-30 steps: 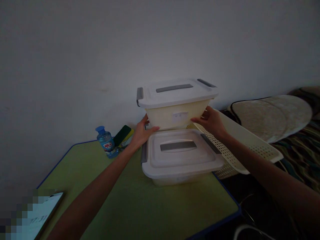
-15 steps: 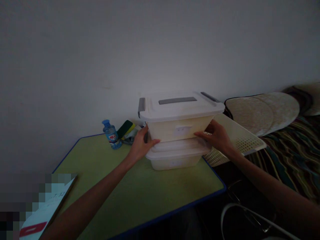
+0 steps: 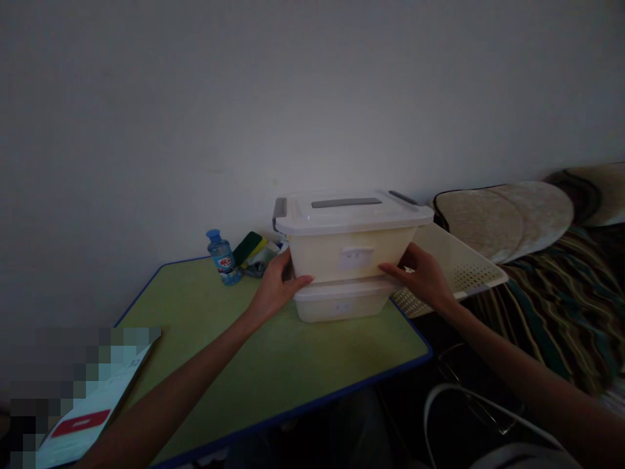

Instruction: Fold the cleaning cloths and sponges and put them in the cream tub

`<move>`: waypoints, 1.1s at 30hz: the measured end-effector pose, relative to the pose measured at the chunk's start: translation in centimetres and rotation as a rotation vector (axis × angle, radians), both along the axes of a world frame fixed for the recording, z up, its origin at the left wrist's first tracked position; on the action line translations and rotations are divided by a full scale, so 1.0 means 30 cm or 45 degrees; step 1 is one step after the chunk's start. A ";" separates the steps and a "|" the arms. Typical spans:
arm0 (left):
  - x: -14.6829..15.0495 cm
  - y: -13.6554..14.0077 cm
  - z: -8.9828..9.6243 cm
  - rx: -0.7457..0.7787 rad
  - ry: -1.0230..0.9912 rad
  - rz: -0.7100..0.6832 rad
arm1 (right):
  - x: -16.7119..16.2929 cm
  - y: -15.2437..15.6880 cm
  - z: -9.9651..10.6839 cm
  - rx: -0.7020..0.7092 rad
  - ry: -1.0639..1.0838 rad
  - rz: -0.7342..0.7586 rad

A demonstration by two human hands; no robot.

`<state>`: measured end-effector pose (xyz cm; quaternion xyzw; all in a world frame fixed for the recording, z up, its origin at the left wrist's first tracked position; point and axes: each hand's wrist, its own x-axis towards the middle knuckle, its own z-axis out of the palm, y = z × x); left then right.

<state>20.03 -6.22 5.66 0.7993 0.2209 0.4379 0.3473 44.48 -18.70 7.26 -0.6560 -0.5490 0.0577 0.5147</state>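
Head view: the fingers (image 3: 299, 282) of my left hand (image 3: 272, 288) and right hand (image 3: 426, 277) grip the upper storage box (image 3: 322, 257), over the lower storage box (image 3: 319, 309) on the desk (image 3: 244, 374).

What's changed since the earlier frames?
The upper box moved down over the lower box, apparently onto it, hiding most of its top. The left hand and right hand went down with it, both still holding; nothing was let go. The lower box, bottle, sponge and basket seem unmoved; the view shifted.
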 end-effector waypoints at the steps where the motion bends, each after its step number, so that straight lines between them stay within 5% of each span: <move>1: -0.004 -0.005 0.000 -0.008 0.003 -0.004 | -0.003 -0.005 -0.001 -0.016 -0.035 -0.019; 16: -0.015 0.018 -0.049 -0.002 0.005 -0.001 | 0.035 -0.022 -0.079 0.056 -0.069 0.042; 25: -0.021 0.024 -0.184 -0.290 -0.106 -0.065 | 0.062 -0.037 -0.170 -0.016 0.334 0.234; 33: -0.020 0.017 -0.175 -0.389 -0.141 -0.145 | 0.020 -0.037 -0.185 0.035 0.666 0.274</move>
